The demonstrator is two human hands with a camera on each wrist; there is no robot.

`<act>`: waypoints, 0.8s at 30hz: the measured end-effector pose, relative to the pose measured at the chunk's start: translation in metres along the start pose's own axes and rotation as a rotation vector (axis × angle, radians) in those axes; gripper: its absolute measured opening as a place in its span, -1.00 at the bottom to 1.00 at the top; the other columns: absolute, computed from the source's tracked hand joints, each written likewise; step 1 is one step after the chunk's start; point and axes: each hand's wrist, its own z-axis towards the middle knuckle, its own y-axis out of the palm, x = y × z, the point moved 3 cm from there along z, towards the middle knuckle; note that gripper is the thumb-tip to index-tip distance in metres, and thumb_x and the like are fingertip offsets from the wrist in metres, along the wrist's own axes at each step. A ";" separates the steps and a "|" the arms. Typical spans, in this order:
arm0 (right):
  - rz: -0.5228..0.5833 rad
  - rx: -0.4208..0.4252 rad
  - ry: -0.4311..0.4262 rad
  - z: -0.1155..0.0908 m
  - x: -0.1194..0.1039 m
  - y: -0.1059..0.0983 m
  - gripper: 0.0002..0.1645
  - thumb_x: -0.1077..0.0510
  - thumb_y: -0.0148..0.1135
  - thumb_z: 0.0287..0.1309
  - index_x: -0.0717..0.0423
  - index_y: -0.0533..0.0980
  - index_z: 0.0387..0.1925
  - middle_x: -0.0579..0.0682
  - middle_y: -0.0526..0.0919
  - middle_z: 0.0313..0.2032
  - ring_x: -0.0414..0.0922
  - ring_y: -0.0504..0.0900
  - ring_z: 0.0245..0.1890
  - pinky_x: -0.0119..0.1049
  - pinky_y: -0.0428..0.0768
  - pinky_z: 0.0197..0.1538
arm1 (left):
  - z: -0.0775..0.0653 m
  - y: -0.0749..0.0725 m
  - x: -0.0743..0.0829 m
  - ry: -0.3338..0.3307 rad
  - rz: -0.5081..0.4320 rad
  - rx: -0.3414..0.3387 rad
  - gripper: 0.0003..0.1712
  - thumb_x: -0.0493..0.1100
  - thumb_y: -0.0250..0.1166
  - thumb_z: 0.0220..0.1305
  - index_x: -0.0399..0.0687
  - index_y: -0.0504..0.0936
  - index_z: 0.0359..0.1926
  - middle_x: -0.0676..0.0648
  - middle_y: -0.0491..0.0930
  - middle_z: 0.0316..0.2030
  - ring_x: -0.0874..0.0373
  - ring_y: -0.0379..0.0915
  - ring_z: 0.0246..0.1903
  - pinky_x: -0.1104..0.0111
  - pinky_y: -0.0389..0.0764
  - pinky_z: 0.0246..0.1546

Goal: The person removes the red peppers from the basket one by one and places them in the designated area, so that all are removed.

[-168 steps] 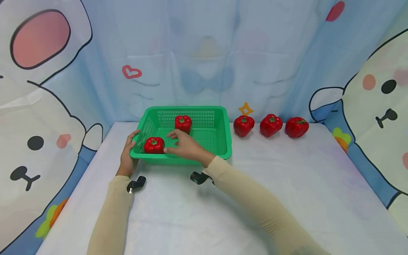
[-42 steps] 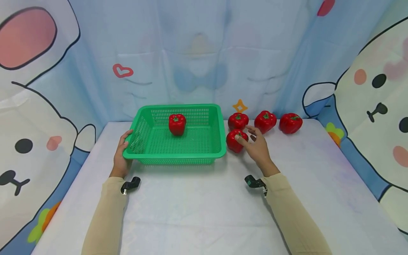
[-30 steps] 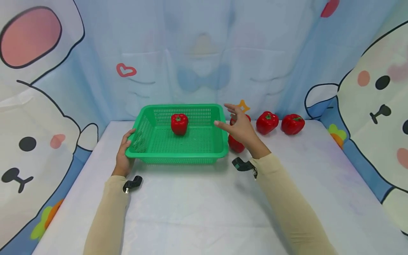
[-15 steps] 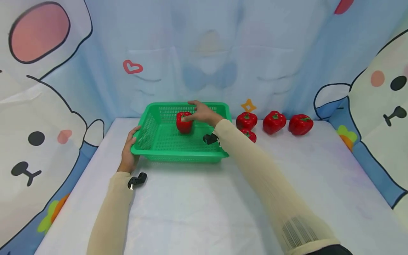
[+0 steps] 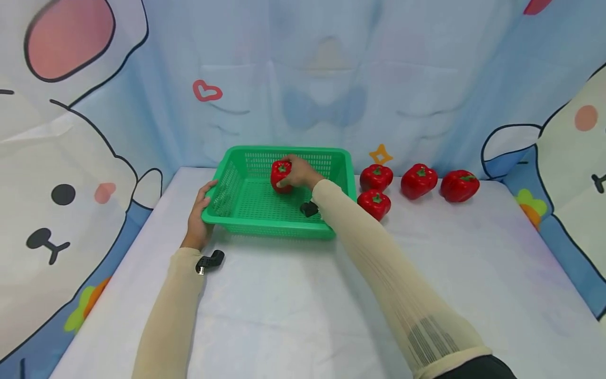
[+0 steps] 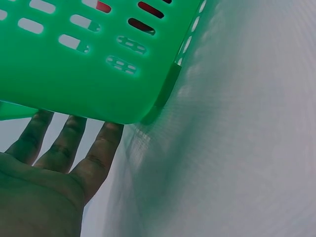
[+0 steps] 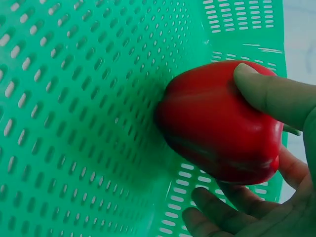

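Note:
A green plastic basket with slotted walls stands on the white-covered table. My left hand holds its left end by the rim; in the left wrist view the fingers reach up behind the basket edge, their tips partly hidden. Inside the basket, my right hand grips a red bell pepper. The right wrist view has the thumb on top of the pepper and the fingers on its lower side, with the pepper's base close to the basket floor.
Right of the basket, three red bell peppers line up along the back: a near one, a middle one and a far-right one. Another pepper sits in front, close to the basket. A printed curtain hangs behind.
One of the two peppers once in the basket now sits on the table to its right. My right hand let go there, moved left into the basket and took hold of the other pepper.

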 end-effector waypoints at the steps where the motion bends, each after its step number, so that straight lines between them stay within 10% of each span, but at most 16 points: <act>1: -0.006 0.003 0.000 0.000 0.000 -0.001 -0.05 0.11 0.40 0.14 0.01 0.12 0.47 0.14 0.29 0.37 0.13 0.33 0.34 0.00 0.47 0.26 | 0.001 0.000 0.000 0.002 0.002 0.000 -0.44 -0.04 -0.32 0.50 0.19 0.12 0.47 -0.06 0.12 0.36 0.10 0.24 0.09 0.39 0.39 0.03; 24: 0.209 0.064 -0.073 -0.042 -0.012 -0.028 -0.08 0.14 0.41 0.12 0.08 0.13 0.42 0.13 0.33 0.33 0.09 0.38 0.29 -0.03 0.57 0.14 | 0.000 0.000 0.002 -0.003 0.010 -0.014 -0.42 -0.01 -0.30 0.50 0.20 0.09 0.49 -0.08 0.08 0.40 0.13 0.27 0.05 0.41 0.43 -0.03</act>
